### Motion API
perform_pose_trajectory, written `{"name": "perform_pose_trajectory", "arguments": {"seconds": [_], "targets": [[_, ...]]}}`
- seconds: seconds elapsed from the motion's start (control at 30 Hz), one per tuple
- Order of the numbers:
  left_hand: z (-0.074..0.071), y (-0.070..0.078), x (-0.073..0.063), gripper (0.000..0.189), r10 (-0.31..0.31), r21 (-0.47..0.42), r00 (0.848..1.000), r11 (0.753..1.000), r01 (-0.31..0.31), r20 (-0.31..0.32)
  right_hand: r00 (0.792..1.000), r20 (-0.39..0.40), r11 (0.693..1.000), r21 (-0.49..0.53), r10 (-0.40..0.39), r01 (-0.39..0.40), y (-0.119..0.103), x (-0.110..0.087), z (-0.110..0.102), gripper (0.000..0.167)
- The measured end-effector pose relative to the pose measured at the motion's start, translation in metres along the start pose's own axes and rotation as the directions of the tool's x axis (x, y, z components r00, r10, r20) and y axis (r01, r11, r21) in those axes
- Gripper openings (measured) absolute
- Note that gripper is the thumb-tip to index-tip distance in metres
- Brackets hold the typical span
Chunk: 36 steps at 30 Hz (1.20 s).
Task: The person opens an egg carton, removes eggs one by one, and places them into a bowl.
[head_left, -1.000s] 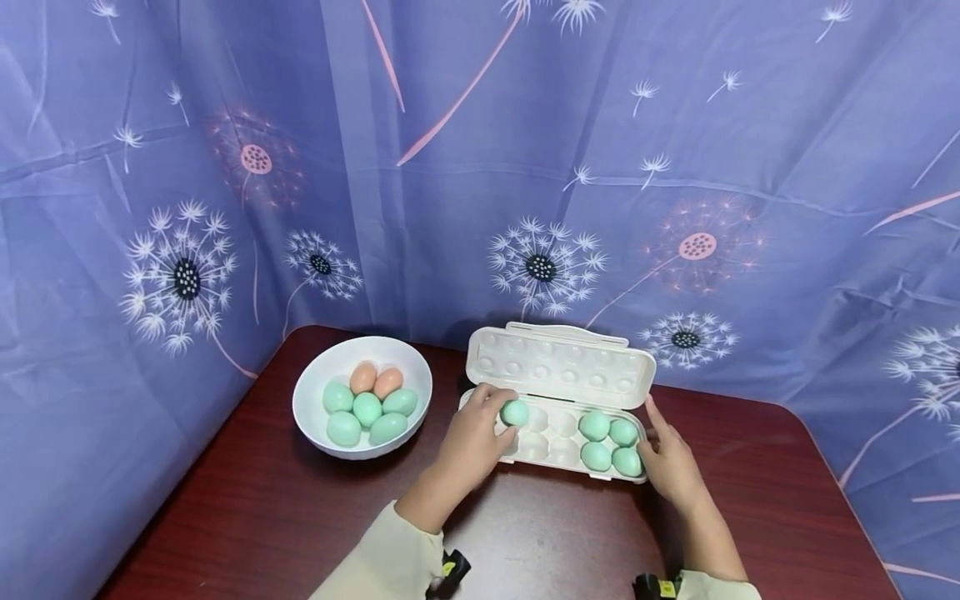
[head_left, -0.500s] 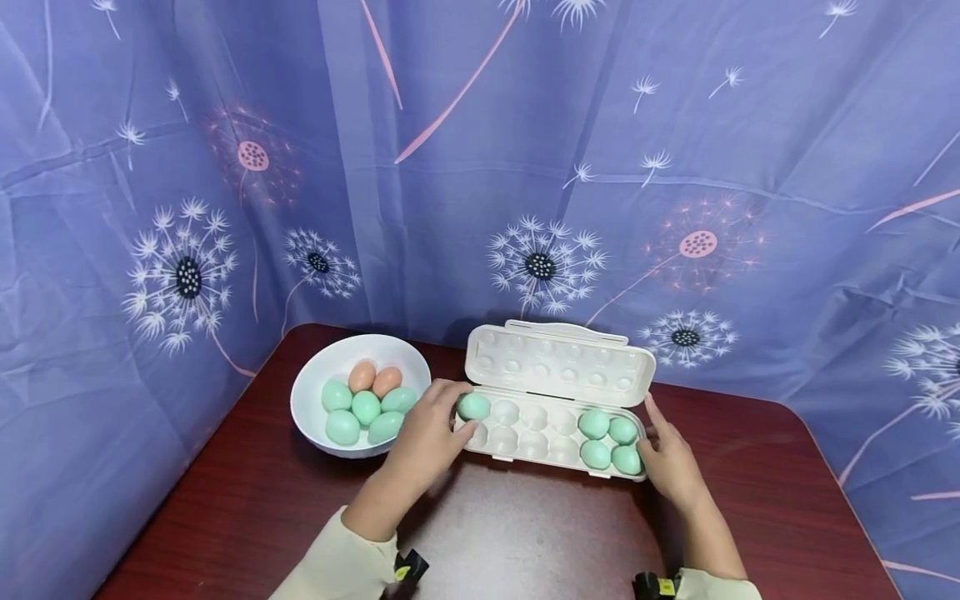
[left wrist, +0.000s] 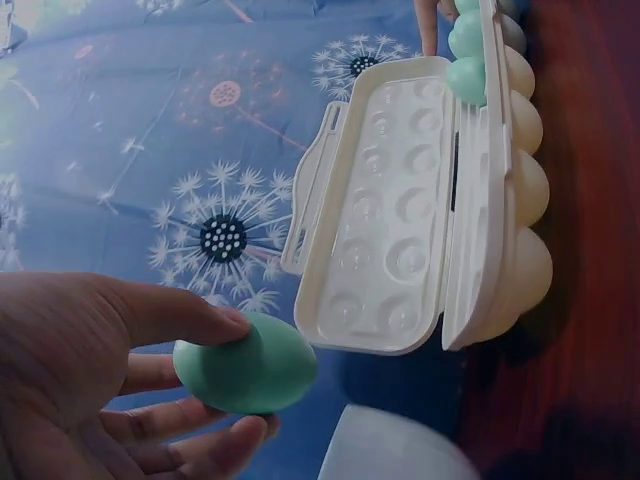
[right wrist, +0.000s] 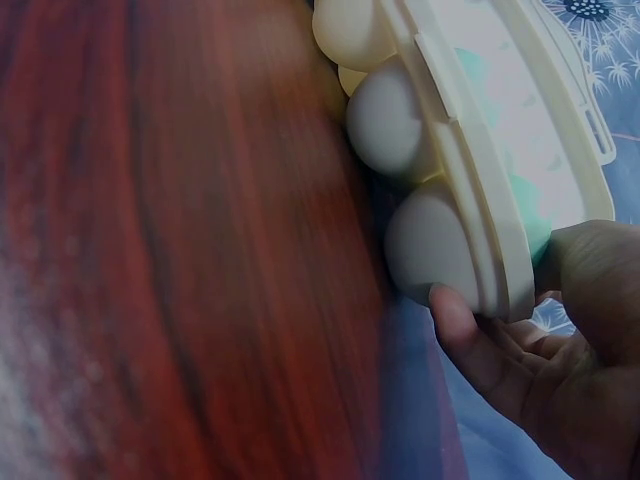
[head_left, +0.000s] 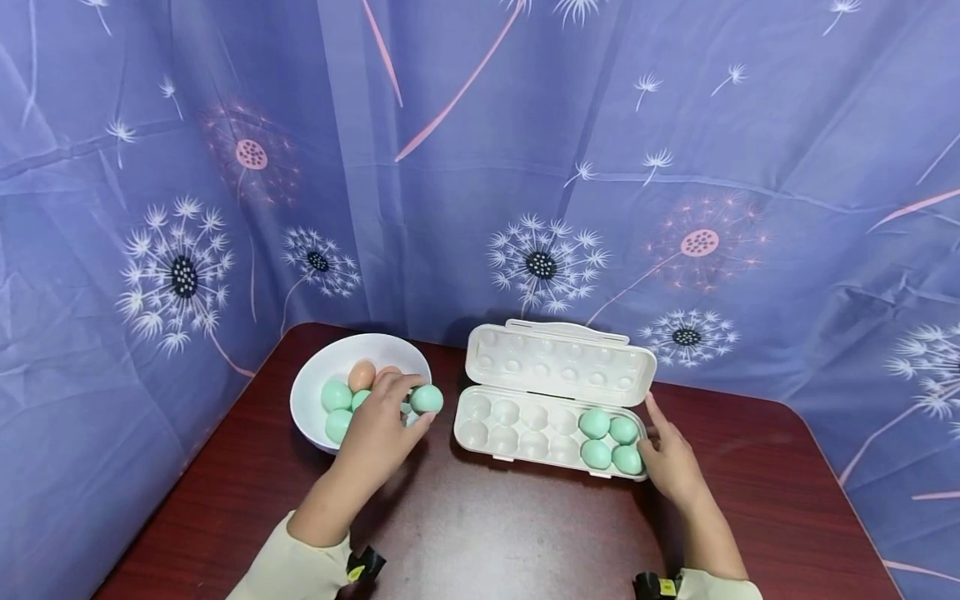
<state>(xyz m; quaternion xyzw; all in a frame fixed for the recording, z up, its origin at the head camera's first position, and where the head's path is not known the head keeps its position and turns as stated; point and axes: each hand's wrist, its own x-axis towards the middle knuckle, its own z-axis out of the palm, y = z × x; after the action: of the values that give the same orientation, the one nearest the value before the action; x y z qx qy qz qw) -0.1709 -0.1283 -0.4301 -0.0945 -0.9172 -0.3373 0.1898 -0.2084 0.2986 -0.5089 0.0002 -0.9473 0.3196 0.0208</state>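
My left hand (head_left: 381, 429) pinches a green egg (head_left: 427, 398) between thumb and fingers, over the right rim of the white bowl (head_left: 306, 417). The left wrist view shows this egg (left wrist: 255, 368) under the thumb. Inside the bowl lie several green eggs (head_left: 337, 396) and an orange egg (head_left: 362, 375); another orange one is partly hidden by the hand. The white egg carton (head_left: 517, 442) stands with its lid up, several green eggs (head_left: 596, 424) in its right-end cups. My right hand (head_left: 675, 467) grips the carton's right end, thumb against a cup in the right wrist view.
The dark red wooden table (head_left: 525, 533) carries both bowl and carton, with a gap between them. Behind and to the left hangs a blue curtain (head_left: 442, 250) with dandelion prints. The upright carton lid (head_left: 562, 367) stands near the curtain.
My left hand has carried the green egg leftward, from above the carton's left cups to the bowl's right rim. The right hand stays at the carton's right end.
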Motion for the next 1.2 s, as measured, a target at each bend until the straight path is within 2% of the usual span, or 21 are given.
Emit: {"name": "perform_pose_trajectory", "arguments": {"seconds": [0.17, 0.5, 0.57, 0.67, 0.83, 1.0, 1.2], "targets": [[-0.013, -0.011, 0.000, 0.046, -0.032, 0.038, 0.999, 0.999, 0.033, -0.019, 1.000, 0.004, 1.000, 0.000, -0.001, 0.001, 0.000, 0.000, 0.000, 0.077], [-0.037, -0.030, 0.005, 0.045, -0.139, 0.106, 0.990, 0.985, 0.139, -0.002, 1.000, 0.017, 1.000, -0.001, 0.000, 0.000, -0.001, 0.002, -0.002, 0.076], [-0.042, -0.034, 0.005, 0.046, -0.169, 0.115, 0.985, 0.980, 0.165, 0.031, 1.000, 0.022, 1.000, -0.002, 0.003, -0.003, -0.001, 0.002, -0.002, 0.076], [-0.048, -0.040, 0.004, 0.044, -0.208, 0.133, 0.971, 0.972, 0.192, 0.115, 1.000, 0.019, 1.000, -0.001, 0.003, -0.003, -0.001, 0.000, -0.001, 0.076], [-0.054, -0.046, 0.004, 0.039, -0.231, 0.145, 0.943, 0.969, 0.201, 0.238, 1.000, 0.017, 1.000, -0.004, -0.001, 0.001, 0.001, 0.001, -0.001, 0.076], [-0.056, -0.049, 0.004, 0.040, -0.235, 0.183, 0.925, 0.965, 0.187, 0.298, 1.000, 0.017, 1.000, -0.010, 0.001, 0.000, 0.002, 0.001, -0.001, 0.077], [-0.054, -0.055, 0.006, 0.032, -0.255, 0.207, 0.891, 0.960, 0.187, 0.375, 1.000, 0.014, 1.000, -0.010, -0.002, 0.002, 0.002, 0.002, 0.000, 0.077]]}}
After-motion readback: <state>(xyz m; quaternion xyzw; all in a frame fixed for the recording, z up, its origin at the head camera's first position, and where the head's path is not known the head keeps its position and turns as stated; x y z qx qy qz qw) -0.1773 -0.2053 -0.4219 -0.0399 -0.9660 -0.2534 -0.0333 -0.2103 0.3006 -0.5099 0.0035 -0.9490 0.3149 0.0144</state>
